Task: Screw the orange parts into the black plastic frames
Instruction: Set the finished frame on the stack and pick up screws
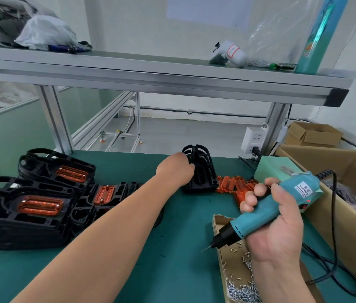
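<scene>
Black plastic frame (pixel 203 171) stands on end at the far side of the green table (pixel 151 259), just left of a loose heap of orange parts (pixel 236 184). The left hand (pixel 176 169) reaches out to it, its grip curled over the frame's left edge. The right hand (pixel 275 228) is nearer the camera, its grip wrapped round a teal electric screwdriver (pixel 238 226) – bit pointing down and to the left, over the left rim of a shallow cardboard tray (pixel 216 219) of small silver screws (pixel 242 289). On the left of the table lie stacks of black frames (pixel 30 206) with orange parts already seated in them. A large cardboard box (pixel 347 193) sits along the right edge – its contents too dim to tell.
</scene>
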{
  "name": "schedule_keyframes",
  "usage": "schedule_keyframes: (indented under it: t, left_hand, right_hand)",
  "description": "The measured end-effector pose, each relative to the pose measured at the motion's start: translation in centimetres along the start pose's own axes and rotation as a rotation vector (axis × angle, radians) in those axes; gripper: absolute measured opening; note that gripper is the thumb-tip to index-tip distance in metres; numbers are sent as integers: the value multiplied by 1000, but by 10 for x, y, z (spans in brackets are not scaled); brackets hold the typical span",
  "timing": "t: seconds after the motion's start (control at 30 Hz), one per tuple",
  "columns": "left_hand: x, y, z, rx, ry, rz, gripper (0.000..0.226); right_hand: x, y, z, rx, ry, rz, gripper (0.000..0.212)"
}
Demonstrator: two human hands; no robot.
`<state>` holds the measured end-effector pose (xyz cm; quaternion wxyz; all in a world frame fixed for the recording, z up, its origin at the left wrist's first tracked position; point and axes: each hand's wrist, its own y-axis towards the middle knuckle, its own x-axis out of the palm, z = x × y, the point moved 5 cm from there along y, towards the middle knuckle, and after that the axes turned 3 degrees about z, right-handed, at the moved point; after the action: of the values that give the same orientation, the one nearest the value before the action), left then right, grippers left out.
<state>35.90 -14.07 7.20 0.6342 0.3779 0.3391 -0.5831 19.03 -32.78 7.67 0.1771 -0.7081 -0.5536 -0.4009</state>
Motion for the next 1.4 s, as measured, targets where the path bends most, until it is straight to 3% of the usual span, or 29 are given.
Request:
schedule_keyframes:
  t: [0.23, 0.43, 0.87, 1.13, 1.4]
  left_hand:
    - [9, 8, -7, 15, -45, 0, 32]
    - [19, 9, -9, 22, -111, -70, 19]
    - [15, 4, -11, 17, -160, -1, 28]
    - [9, -5, -3, 68, 118, 133, 17]
    - [5, -11, -2, 50, -330, -27, 29]
  right_hand:
    - [2, -1, 0, 7, 0, -2, 10]
    - [2, -2, 1, 14, -4, -10, 11]
    - [1, -1, 4, 23, -11, -10, 7]
    - [-1, 0, 5, 26, -8, -9, 8]
    - [-2, 1, 3, 10, -11, 2, 9]
